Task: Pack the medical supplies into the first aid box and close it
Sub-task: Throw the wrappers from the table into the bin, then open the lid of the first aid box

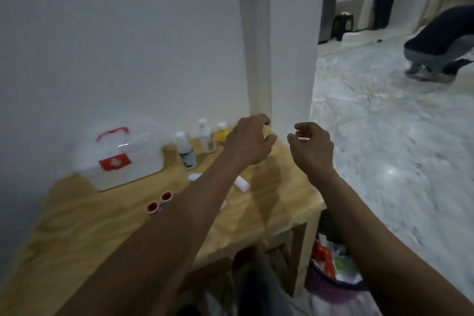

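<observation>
Both bare arms are reaching forward over a wooden table (269, 202) set against a white wall (115, 46). The left hand (250, 140) is hovering above the far end of the table with its fingers loosely curled and apart, gripping nothing. The right hand (313, 146) is hanging just beside it, past the table's right edge, also half curled and empty.

The first aid box (119, 159) (clear plastic, red handle, red label with a white cross) is sitting closed at the back left of the table, against the wall. To its right three bottles are standing upright: a white bottle (186, 150), a taller white bottle (205, 136) and a yellow bottle (221, 133) behind the left hand. Two small red-topped tubs (159, 201) are lying near the left forearm, and a small white roll (242, 183) is peeking out beyond it. A basket (331, 282) of rubbish is standing on the floor beside the table.
</observation>
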Action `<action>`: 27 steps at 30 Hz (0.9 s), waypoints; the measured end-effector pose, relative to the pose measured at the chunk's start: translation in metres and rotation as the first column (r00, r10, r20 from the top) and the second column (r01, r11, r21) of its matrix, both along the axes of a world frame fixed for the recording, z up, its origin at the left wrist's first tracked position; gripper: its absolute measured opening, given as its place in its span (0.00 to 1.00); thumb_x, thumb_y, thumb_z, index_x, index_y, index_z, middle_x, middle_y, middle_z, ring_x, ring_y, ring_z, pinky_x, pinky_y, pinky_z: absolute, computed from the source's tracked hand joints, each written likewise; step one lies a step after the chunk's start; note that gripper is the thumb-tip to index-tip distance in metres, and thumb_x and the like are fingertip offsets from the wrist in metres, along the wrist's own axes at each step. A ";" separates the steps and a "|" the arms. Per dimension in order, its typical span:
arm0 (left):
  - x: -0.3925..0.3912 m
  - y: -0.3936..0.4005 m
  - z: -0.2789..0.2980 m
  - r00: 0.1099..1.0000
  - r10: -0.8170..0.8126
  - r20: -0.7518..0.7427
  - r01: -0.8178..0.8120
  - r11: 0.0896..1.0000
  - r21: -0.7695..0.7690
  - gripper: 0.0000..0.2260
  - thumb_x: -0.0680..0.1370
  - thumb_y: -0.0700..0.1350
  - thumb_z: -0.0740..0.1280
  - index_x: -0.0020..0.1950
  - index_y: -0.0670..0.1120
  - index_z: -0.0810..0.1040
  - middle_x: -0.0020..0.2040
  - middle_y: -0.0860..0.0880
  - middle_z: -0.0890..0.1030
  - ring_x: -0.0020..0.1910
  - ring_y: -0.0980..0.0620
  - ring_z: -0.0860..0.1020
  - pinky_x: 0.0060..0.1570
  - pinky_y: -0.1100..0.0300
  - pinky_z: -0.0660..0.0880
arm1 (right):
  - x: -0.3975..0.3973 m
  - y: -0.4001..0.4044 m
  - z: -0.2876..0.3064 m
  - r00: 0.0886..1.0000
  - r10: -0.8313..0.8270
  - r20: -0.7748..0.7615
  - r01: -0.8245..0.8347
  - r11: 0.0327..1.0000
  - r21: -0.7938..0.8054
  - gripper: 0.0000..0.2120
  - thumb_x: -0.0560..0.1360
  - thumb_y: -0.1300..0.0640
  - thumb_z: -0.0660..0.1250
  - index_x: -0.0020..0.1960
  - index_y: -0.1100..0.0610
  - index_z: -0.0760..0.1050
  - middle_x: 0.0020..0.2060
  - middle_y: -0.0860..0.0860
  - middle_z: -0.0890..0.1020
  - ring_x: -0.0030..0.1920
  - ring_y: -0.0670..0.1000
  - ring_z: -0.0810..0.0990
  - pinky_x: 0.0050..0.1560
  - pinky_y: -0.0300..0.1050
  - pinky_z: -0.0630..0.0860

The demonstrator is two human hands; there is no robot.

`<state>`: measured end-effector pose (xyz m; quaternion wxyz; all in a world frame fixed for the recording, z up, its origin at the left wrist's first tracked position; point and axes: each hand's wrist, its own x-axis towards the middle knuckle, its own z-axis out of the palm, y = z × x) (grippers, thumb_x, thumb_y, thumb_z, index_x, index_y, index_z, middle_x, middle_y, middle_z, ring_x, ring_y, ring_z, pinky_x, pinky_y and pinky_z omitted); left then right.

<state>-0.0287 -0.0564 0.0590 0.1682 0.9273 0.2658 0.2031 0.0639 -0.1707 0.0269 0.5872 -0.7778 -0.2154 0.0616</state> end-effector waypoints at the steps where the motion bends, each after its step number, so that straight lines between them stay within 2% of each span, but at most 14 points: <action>1: -0.020 0.005 0.002 1.000 0.023 0.016 -0.023 1.000 0.007 0.20 0.74 0.56 0.67 0.63 0.49 0.75 0.58 0.48 0.81 0.57 0.47 0.78 0.53 0.47 0.78 | -0.015 0.007 0.003 0.999 0.031 0.023 -0.031 1.000 0.000 0.13 0.74 0.55 0.69 0.58 0.53 0.78 0.52 0.49 0.82 0.48 0.49 0.82 0.52 0.45 0.77; 3: -0.060 0.015 0.003 0.996 0.066 0.064 -0.066 0.998 0.001 0.19 0.74 0.56 0.67 0.60 0.49 0.77 0.55 0.48 0.82 0.55 0.48 0.79 0.52 0.48 0.78 | -0.045 0.020 0.009 0.994 0.094 0.058 -0.093 0.996 -0.010 0.11 0.74 0.56 0.68 0.56 0.53 0.79 0.49 0.49 0.83 0.49 0.50 0.82 0.56 0.50 0.78; 4: -0.081 0.018 0.004 0.992 0.089 0.088 -0.089 0.996 -0.004 0.17 0.73 0.56 0.67 0.59 0.49 0.78 0.54 0.48 0.83 0.54 0.49 0.80 0.51 0.48 0.79 | -0.060 0.027 0.011 0.989 0.130 0.077 -0.129 0.991 -0.022 0.11 0.74 0.56 0.68 0.55 0.54 0.80 0.49 0.50 0.84 0.48 0.50 0.83 0.56 0.49 0.78; 8: -0.162 0.034 -0.003 0.966 0.196 0.170 -0.196 0.980 -0.012 0.14 0.74 0.52 0.69 0.56 0.47 0.79 0.52 0.48 0.84 0.50 0.49 0.82 0.50 0.50 0.79 | -0.117 0.060 0.015 0.943 0.285 0.175 -0.276 0.958 -0.075 0.09 0.74 0.58 0.67 0.53 0.56 0.81 0.48 0.50 0.85 0.46 0.48 0.82 0.47 0.36 0.70; 12: -0.235 0.059 -0.016 0.911 0.337 0.237 -0.344 0.939 -0.012 0.15 0.75 0.50 0.70 0.59 0.47 0.80 0.53 0.49 0.84 0.50 0.53 0.81 0.52 0.56 0.78 | -0.167 0.102 0.014 0.870 0.441 0.220 -0.428 0.898 -0.103 0.10 0.75 0.60 0.66 0.55 0.57 0.79 0.49 0.51 0.84 0.44 0.45 0.80 0.48 0.36 0.73; 16: -0.287 0.092 -0.025 0.821 0.483 0.305 -0.499 0.866 -0.029 0.16 0.75 0.50 0.70 0.62 0.46 0.79 0.56 0.48 0.83 0.54 0.50 0.80 0.53 0.58 0.75 | -0.202 0.146 0.016 0.809 0.533 0.247 -0.512 0.846 -0.148 0.15 0.76 0.57 0.66 0.63 0.57 0.77 0.57 0.52 0.82 0.55 0.49 0.81 0.54 0.38 0.74; 20: -0.308 0.133 -0.026 0.757 0.557 0.341 -0.565 0.820 -0.086 0.20 0.77 0.50 0.69 0.66 0.43 0.75 0.64 0.44 0.78 0.63 0.44 0.75 0.60 0.58 0.67 | -0.216 0.191 0.017 0.784 0.583 0.212 -0.552 0.811 -0.192 0.23 0.79 0.50 0.64 0.72 0.54 0.69 0.70 0.52 0.73 0.70 0.52 0.70 0.69 0.46 0.66; 24: -0.304 0.173 -0.025 0.750 0.610 0.256 -0.584 0.792 -0.175 0.24 0.79 0.54 0.64 0.72 0.46 0.68 0.73 0.44 0.69 0.72 0.43 0.67 0.69 0.49 0.64 | -0.214 0.232 0.008 0.779 0.610 0.144 -0.568 0.784 -0.252 0.29 0.79 0.42 0.59 0.77 0.50 0.59 0.78 0.53 0.60 0.77 0.54 0.58 0.74 0.52 0.59; 27: -0.297 0.204 -0.030 0.761 0.626 0.170 -0.587 0.776 -0.233 0.25 0.80 0.58 0.59 0.75 0.49 0.65 0.76 0.46 0.64 0.76 0.45 0.60 0.73 0.46 0.59 | -0.209 0.255 0.003 0.772 0.628 0.096 -0.582 0.760 -0.290 0.30 0.80 0.39 0.56 0.78 0.48 0.56 0.79 0.53 0.55 0.78 0.56 0.55 0.75 0.56 0.58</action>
